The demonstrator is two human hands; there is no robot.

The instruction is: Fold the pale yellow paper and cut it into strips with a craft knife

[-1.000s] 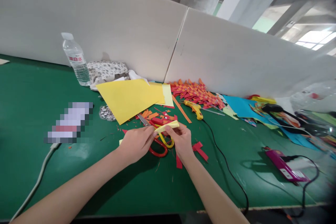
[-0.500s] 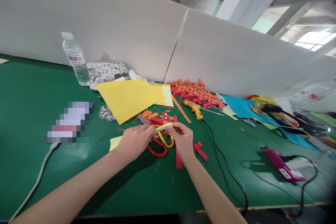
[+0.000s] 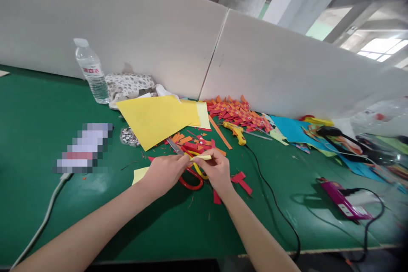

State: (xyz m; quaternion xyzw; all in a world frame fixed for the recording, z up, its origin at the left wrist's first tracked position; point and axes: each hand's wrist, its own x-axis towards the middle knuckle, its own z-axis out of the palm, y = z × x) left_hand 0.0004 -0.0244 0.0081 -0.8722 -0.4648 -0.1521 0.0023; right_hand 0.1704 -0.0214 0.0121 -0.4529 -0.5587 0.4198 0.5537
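Note:
A narrow strip of pale yellow paper (image 3: 204, 157) is pinched between both hands above the green table. My left hand (image 3: 168, 172) is closed on its left end; my right hand (image 3: 218, 169) grips it from the right with thumb and fingers. Just beneath lie scissors with red and yellow handles (image 3: 191, 183), partly hidden by the hands. Red and orange paper scraps (image 3: 181, 138) are scattered behind them, and a pale yellow piece (image 3: 140, 174) lies beside my left wrist. Red strips (image 3: 242, 182) lie right of my right hand.
Yellow paper sheets (image 3: 159, 119) lie beyond the hands, near a pile of woven red-orange paper pieces (image 3: 237, 112). A yellow glue gun (image 3: 235, 131) trails a black cord. Left are a phone (image 3: 84, 146) and water bottle (image 3: 92, 72); right, a purple power strip (image 3: 346, 202).
My right hand has moved slightly left, closer to my left hand. Its fingers have shifted along the yellow strip, which now lies more level.

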